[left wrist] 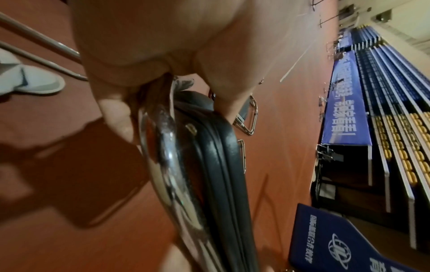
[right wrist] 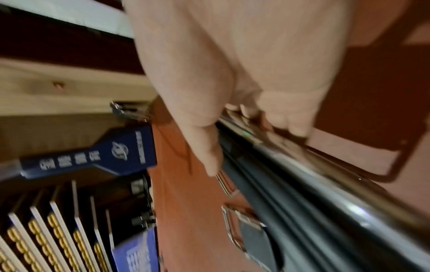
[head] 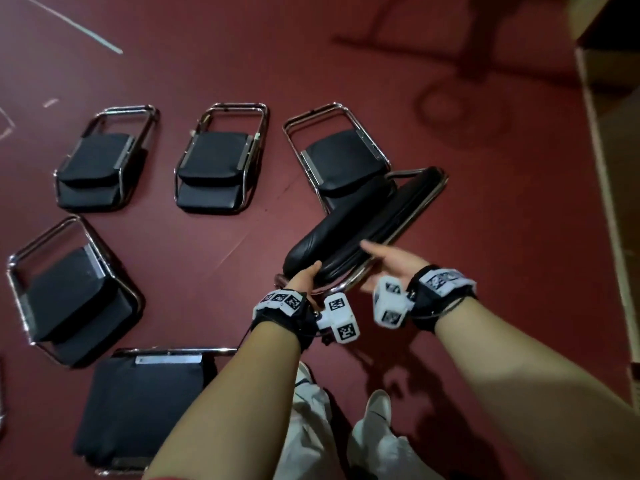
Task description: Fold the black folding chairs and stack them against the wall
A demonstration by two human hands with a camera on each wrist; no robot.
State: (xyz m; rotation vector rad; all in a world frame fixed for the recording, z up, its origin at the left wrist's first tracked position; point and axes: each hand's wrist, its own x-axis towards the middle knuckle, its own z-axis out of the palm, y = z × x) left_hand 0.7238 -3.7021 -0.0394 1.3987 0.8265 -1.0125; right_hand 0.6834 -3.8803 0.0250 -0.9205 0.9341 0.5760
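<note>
A folded black padded chair with a chrome tube frame hangs off the dark red floor, the left hand curled round its frame end and the right hand with fingers hooked under its rail. Beyond and left of it, five like chairs lie folded flat on the floor. Folding looks done; no chair is stacked against the pale wall to its right yet.

6 folded black chairs: 5 flat on floor, 1 held; 2 hands

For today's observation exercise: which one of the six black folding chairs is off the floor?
The folded chair gripped by the left hand and right hand; the five others lie flat on the red floor.
</note>
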